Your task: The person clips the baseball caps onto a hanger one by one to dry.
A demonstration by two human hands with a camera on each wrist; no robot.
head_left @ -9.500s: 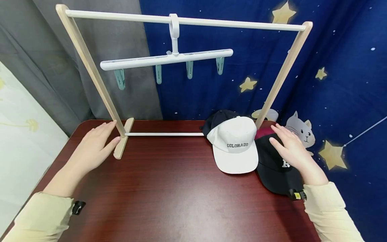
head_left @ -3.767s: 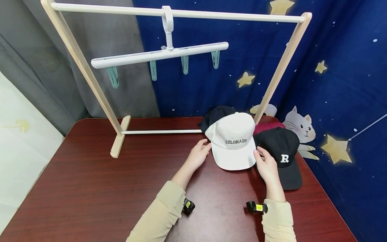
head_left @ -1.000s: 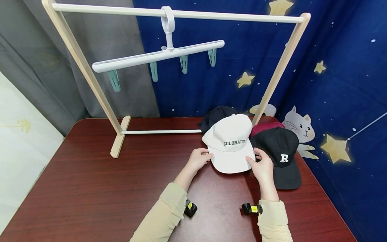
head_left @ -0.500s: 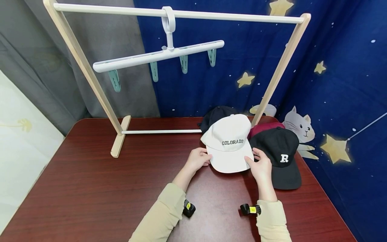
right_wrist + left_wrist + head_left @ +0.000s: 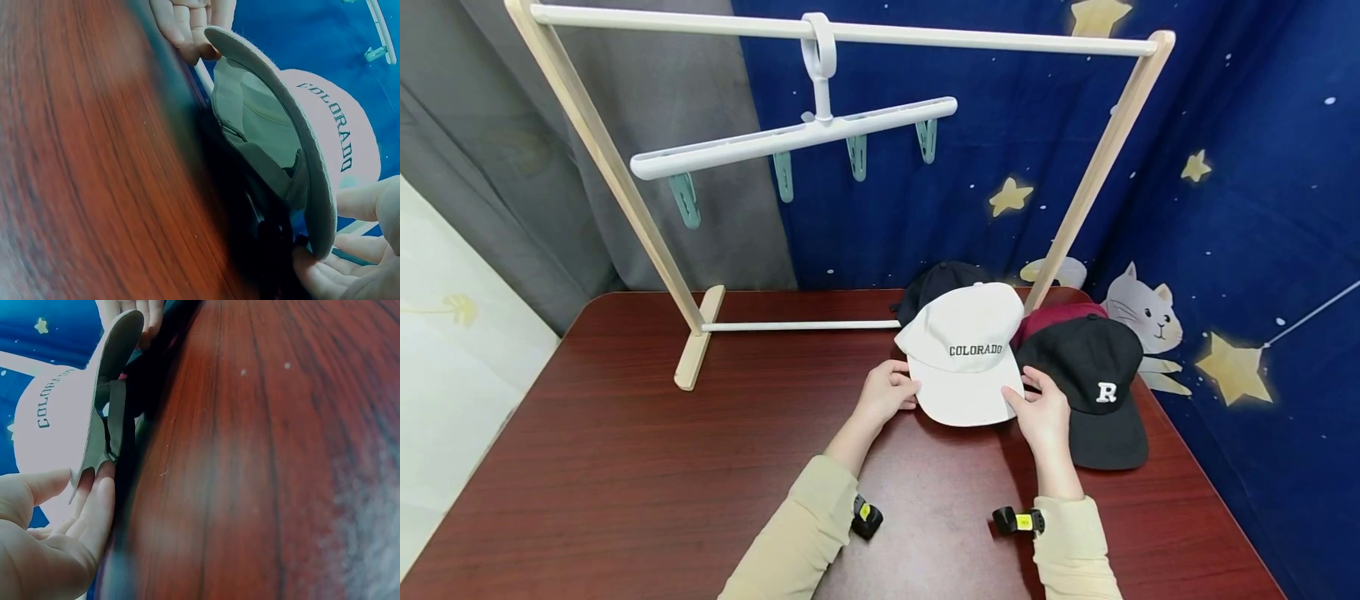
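Observation:
A white baseball cap (image 5: 966, 342) lettered COLORADO is held by its brim between both hands. My left hand (image 5: 883, 394) pinches the brim's left edge, thumb on top and fingers beneath. On the brim's right edge my right hand (image 5: 1043, 408) has the same kind of pinch. Both wrist views show the brim lifted off the table, with the cap's hollow underside facing the table. Right of it lies a black cap (image 5: 1093, 375) with a white R. A maroon cap (image 5: 1052, 317) and a dark navy cap (image 5: 942, 287) are partly hidden behind.
A wooden rack (image 5: 1108, 158) with a white top bar (image 5: 685, 23) spans the table's back. From the bar hangs a white hanger (image 5: 760, 143) with several teal clips (image 5: 782, 177). The brown table (image 5: 647, 475) reaches toward me; curtains stand behind.
Both hands came in from the sides and took the white cap's brim. Over the last second the cap has shifted slightly left with them. The hanger has swivelled slightly since the earlier frames.

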